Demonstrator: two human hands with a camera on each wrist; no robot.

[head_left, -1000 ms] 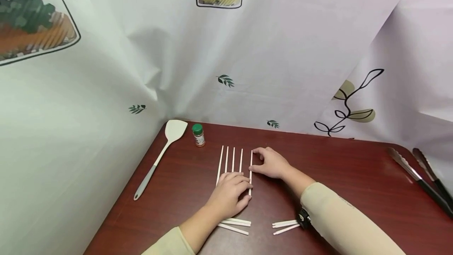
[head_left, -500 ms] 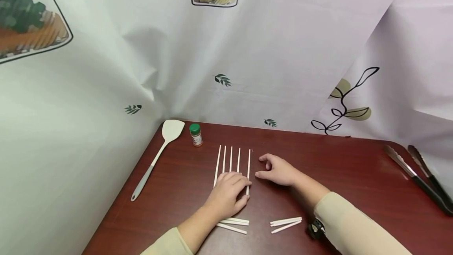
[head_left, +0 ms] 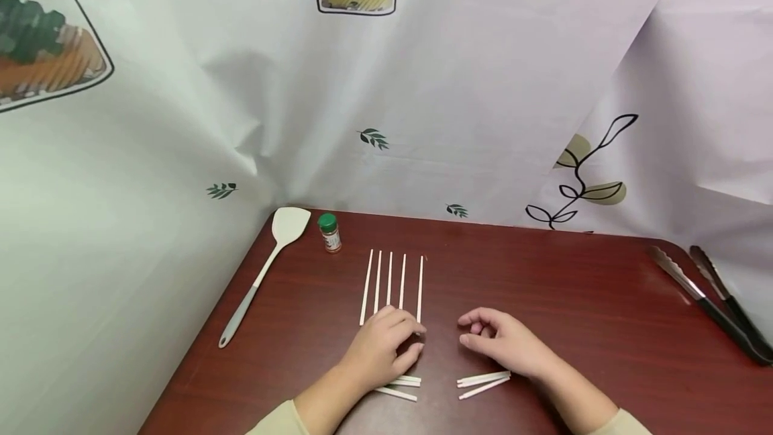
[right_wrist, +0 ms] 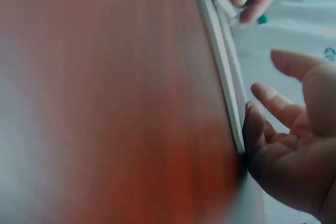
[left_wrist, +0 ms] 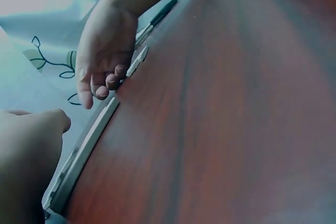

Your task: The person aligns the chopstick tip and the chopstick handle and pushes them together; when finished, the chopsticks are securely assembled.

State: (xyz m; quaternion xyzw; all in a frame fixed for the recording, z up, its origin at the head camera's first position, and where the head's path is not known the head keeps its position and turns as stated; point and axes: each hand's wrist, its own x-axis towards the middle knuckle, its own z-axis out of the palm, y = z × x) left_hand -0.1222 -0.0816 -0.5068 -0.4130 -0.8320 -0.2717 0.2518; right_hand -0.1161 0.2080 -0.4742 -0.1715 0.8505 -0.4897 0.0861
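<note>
In the head view several thin white sticks (head_left: 389,278) lie side by side in a row, pointing away from me. My left hand (head_left: 383,348) is at their near ends, thumb and fingertips apart with nothing between them. Partly under its wrist lies a small pile of white sticks (head_left: 398,394). A second pile of similar sticks (head_left: 483,378) sits to the right, just in front of my right hand (head_left: 512,344). That hand holds nothing, its fingers loosely bent. The right wrist view shows its relaxed fingers (right_wrist: 286,108) beside a white stick (right_wrist: 223,66).
A white spatula with a grey handle (head_left: 245,314) lies along the table's left side. Close to it stands a green-capped spice jar (head_left: 330,233). Black-handled metal tongs (head_left: 718,314) lie at the far right. A patterned white sheet (head_left: 483,86) hangs behind the brown table (head_left: 580,280).
My right hand has left the rightmost stick of the row and drawn back toward me and to the right. The left hand has slid slightly nearer, uncovering more of the sticks.
</note>
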